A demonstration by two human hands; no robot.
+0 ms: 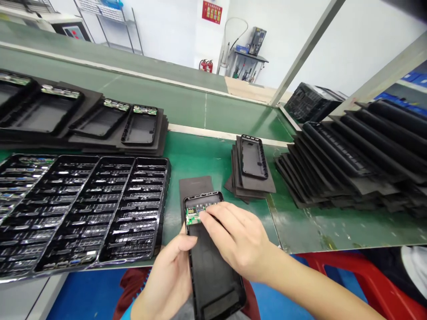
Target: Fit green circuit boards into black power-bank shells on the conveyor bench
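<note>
My left hand (pixel 173 266) grips the left side of a black plastic power bank case (pixel 216 266), its thumb over the rim. Inside the top end of the case sits a green circuit board (pixel 192 218) with a small digit display. My right hand (pixel 238 235) reaches across from the right, thumb and fingers closed on the board's right part, which they partly hide. The case is tilted, its lower end toward me. Behind its top end lies a dark foam sheet (pixel 196 183) on the green bench.
On the left, a black compartment tray (pixel 133 209) holds circuit boards at its left side. Behind it, cases with boards (pixel 140 126) rest on dark sheets. Another case (pixel 254 158) tops a small stack ahead. Cases and sheets (pixel 350 155) pile up at right, near a red stool (pixel 367 275).
</note>
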